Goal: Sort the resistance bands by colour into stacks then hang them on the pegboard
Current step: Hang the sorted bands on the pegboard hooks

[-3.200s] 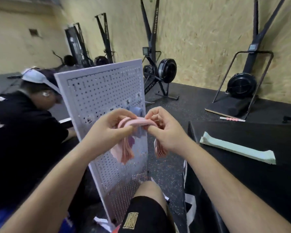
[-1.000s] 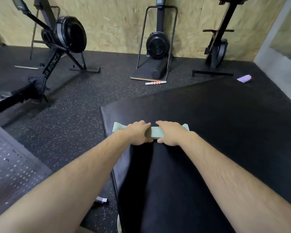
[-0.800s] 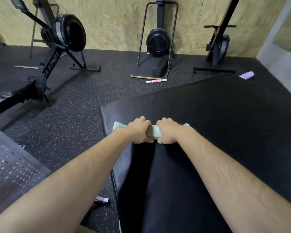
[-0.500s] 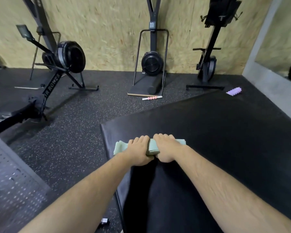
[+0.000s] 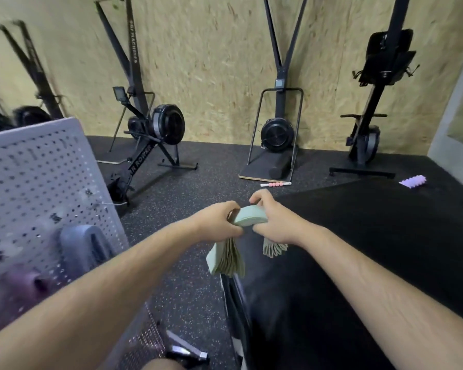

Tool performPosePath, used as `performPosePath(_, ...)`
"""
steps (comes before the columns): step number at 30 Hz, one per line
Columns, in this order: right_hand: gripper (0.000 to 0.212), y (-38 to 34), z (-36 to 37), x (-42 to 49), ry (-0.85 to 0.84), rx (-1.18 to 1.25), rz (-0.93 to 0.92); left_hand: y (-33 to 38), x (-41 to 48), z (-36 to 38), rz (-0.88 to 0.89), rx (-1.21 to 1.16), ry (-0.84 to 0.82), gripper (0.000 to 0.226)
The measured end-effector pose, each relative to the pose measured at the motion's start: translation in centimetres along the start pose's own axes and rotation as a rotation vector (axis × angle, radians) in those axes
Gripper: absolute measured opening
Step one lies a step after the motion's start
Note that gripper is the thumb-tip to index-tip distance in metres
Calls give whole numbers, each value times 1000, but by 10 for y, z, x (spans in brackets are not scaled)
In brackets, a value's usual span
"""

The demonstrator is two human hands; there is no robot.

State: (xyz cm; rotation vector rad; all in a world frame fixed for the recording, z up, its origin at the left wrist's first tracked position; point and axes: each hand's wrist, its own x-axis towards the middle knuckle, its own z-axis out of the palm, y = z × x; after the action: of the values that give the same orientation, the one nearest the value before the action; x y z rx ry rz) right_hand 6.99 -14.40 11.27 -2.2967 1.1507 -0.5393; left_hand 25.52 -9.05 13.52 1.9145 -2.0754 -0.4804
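Observation:
A stack of pale green resistance bands (image 5: 249,218) hangs in the air between my two hands, bent over in the middle with both ends drooping. My left hand (image 5: 216,222) grips the stack's left side and my right hand (image 5: 274,222) grips its right side, both held above the left edge of the black mat (image 5: 372,236). The grey pegboard (image 5: 35,188) stands at the left. A blue band bundle (image 5: 83,249) hangs on it, and a blurred pink one (image 5: 22,284) hangs lower left.
Black speckled rubber floor (image 5: 187,263) lies between the mat and the pegboard. Rowing and ski machines (image 5: 155,129) stand along the wooden wall. A pink-beaded roller stick (image 5: 275,184) and a purple roller (image 5: 413,181) lie on the floor. A small metal piece (image 5: 187,349) lies near my knee.
Both hands have lifted the green stack off the mat, and its ends now droop. My view has turned left, bringing the pegboard back in.

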Motion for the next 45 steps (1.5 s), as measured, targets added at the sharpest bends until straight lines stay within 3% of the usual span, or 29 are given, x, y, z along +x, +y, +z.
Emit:
performPosePath(7,27,-102,21,44,246,37,-227,-36,-59,-96,-163,26,106,28)
performPosePath(14,33,-171,60,88,337,157,-323,-85,-87,-138,-297,5,302,31)
performPosePath(23,35,-198,106,138,255,184,-285,-140,-85,-142,-479,89,418,39)
performPosePath(30,28,-196,132,167,207,133,-228,-167,-72,-142,-531,150,455,40)
performPosePath(34,35,-194,151,176,119,154,-202,-180,-69,-131,-518,162,452,53)
performPosePath(39,29,-188,178,177,17,143,-184,-193,-67,-118,-526,258,436,24)
performPosePath(43,20,-181,190,174,-1,172,-175,-193,-64,-114,-493,271,390,39)
performPosePath(45,27,-179,192,171,-29,208,-173,-191,-65,-117,-489,252,366,47)
